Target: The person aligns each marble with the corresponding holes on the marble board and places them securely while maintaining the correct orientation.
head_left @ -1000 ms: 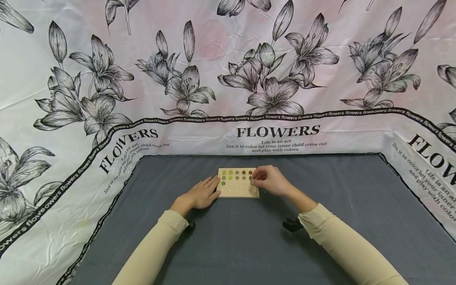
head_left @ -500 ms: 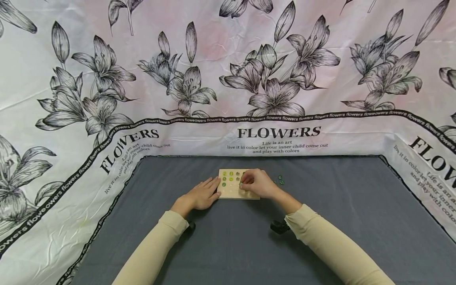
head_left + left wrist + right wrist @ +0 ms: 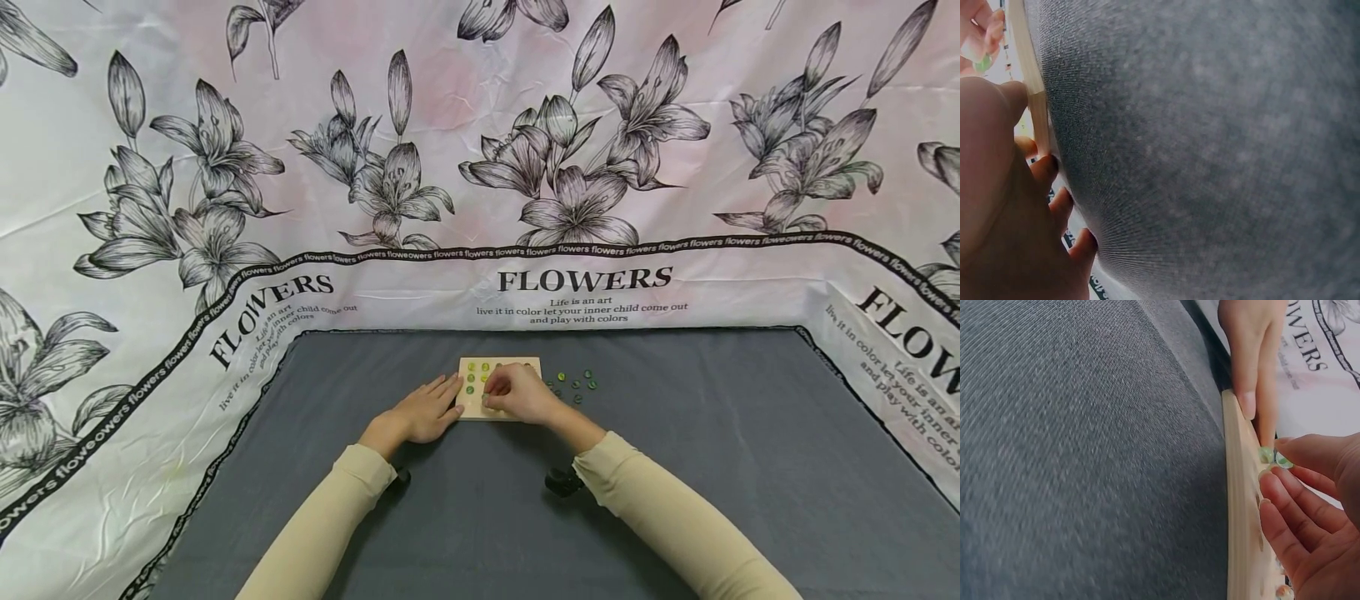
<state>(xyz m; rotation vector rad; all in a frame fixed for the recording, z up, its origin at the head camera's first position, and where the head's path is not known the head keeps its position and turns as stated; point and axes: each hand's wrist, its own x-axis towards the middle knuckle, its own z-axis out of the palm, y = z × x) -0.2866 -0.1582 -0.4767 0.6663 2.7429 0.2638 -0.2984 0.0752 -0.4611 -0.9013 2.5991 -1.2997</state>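
Note:
A pale wooden board (image 3: 472, 411) with rows of shallow holes lies on the grey cloth in the head view. Green, yellow and darker marbles sit in its upper rows, some hidden by my right hand (image 3: 525, 393). That hand pinches a clear green marble (image 3: 1285, 460) between thumb and fingertips, low over the board's third row. Close beside it, another green marble (image 3: 1265, 454) sits in that row. My left hand (image 3: 422, 413) lies flat with straight fingers, touching the board's left edge. In the left wrist view its thumb (image 3: 1013, 97) presses against the wooden side.
Several loose green marbles (image 3: 577, 384) lie on the grey cloth (image 3: 465, 517) just right of the board. Behind the table hangs a white flower-printed fabric (image 3: 420, 292). Both forearms come in from the front.
My right hand has moved left across the board with the marble, from its right edge to near the left columns. Loose marbles on the cloth have come into view. The left hand stays put.

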